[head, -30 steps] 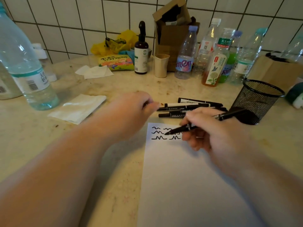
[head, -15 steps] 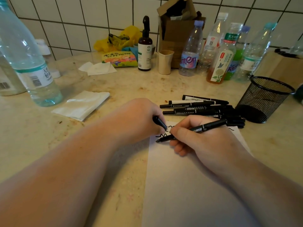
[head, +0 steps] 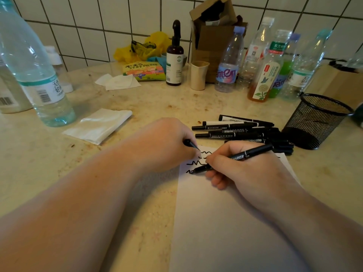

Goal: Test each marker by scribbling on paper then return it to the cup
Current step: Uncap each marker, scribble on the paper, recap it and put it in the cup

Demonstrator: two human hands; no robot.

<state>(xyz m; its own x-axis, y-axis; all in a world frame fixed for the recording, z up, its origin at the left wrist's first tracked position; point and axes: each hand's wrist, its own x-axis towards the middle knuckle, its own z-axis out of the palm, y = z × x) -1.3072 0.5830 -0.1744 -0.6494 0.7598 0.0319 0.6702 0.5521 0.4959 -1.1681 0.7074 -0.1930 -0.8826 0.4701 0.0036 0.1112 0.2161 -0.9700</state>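
Head view: marker pinched between right-hand fingers.

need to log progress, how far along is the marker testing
Early on. Done: a few squiggle rows sit at the top of the paper. In hand: the right hand holds a marker with its tip at the lowest squiggle, while the left hand holds what looks like its cap. Left: a pile of markers lies on the counter, and no marker shows in the mesh cup.

My counter, beige mottled stone with brown stains, meets a wall of white square tiles. Dark grout lines divide them.
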